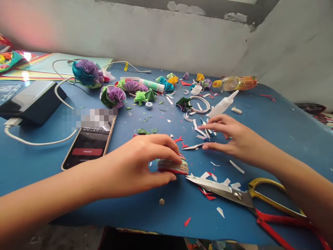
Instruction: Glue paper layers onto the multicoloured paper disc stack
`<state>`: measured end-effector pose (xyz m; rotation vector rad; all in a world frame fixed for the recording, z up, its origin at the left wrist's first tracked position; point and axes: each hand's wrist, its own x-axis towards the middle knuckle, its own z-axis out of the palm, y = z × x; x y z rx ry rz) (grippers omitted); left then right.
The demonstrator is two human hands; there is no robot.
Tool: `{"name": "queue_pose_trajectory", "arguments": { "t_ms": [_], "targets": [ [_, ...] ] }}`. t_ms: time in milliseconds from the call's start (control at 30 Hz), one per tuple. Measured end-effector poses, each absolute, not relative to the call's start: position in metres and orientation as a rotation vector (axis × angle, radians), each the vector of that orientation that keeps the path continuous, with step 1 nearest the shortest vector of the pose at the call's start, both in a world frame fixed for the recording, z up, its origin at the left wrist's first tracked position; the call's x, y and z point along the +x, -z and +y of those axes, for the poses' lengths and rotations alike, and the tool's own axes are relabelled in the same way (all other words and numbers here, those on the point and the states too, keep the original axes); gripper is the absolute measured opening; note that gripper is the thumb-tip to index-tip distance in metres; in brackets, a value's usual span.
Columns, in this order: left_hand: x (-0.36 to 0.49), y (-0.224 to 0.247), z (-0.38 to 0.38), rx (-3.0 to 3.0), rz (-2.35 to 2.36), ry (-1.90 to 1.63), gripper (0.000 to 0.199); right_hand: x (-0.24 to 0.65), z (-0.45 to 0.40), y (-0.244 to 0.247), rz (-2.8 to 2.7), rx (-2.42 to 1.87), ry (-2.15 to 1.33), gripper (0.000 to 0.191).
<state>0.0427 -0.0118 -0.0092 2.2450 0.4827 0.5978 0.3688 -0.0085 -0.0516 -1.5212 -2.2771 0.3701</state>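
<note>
Scissors, yellow and red handles, on tabletop, near right. Left hand grips layered paper stack just beyond scissor tips: thin multicolour striped edges, red bottom layer. Right hand has fingers parted beside small silvery blade; contact unclear. Phone, left, reads "00:20:3", last digit unclear; red button lettering too small. Farther: purple-green paper flower, white-green tube, toppled bottle, orange label illegible.
</note>
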Motion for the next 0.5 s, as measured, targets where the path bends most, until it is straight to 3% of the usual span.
{"name": "queue_pose_trajectory", "arguments": {
  "t_ms": [67, 200, 333, 500],
  "targets": [
    [0.042, 0.008, -0.012, 2.241, 0.504, -0.580, 0.013, 0.363, -0.009, 0.054, -2.404, -1.323, -0.365, 0.049],
    [0.041, 0.007, -0.010, 2.203, 0.529, -0.589, 0.012, 0.355, -0.007, 0.059, -2.480, -1.090, -0.265, 0.040],
    [0.040, 0.009, -0.007, 2.181, 0.531, -0.576, 0.019, 0.353, -0.019, 0.051, -2.399, -1.051, -0.157, 0.014],
    [0.045, 0.015, -0.007, 2.098, 0.559, -0.662, 0.021, 0.346, -0.049, 0.029, -2.210, -1.121, -0.104, 0.005]
  ]
}}
